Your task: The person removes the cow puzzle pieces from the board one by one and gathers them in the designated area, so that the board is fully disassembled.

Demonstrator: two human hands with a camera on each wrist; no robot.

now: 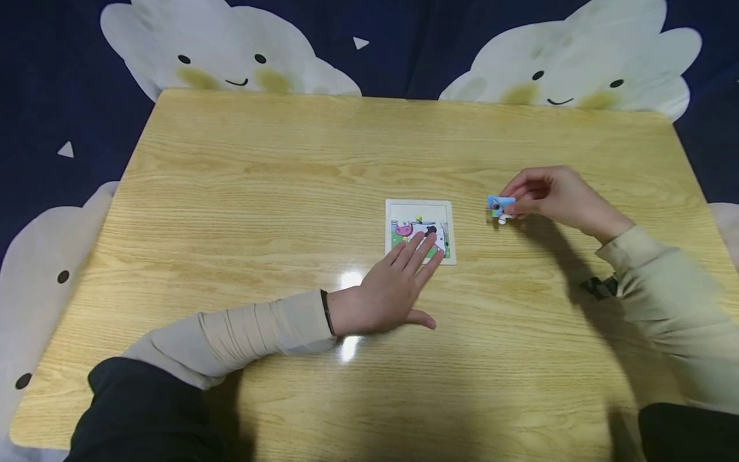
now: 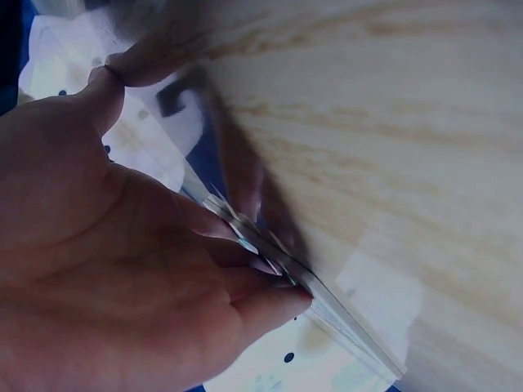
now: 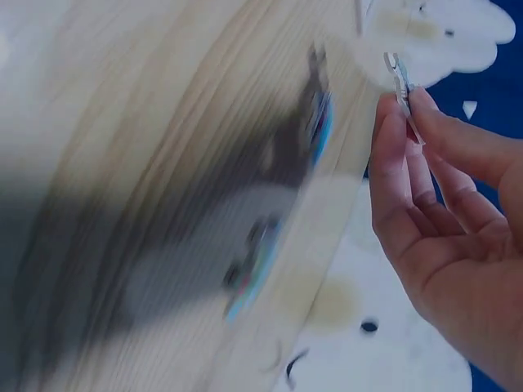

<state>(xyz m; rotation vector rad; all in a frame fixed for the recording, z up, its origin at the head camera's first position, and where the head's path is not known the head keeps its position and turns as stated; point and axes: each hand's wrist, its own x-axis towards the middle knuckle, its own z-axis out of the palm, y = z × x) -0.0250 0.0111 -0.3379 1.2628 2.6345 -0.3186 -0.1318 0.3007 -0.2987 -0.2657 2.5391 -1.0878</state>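
A square picture puzzle in a white frame lies on the wooden table, showing a cow with a pink muzzle; its upper strip is blank. Spread, straight fingers of my left hand rest on its lower part and hide some of the picture, the thumb held out to the side. In the left wrist view the puzzle's edge appears thin beside the fingertips. To the right of the frame, my right hand pinches a small blue puzzle piece between thumb and fingers. The right wrist view shows this puzzle piece nearly edge-on.
Two blurred, blue-edged flat things lie on the table in the right wrist view. A dark patterned thing shows beside the right sleeve. The wooden tabletop ends at a dark blue cloth with white clouds.
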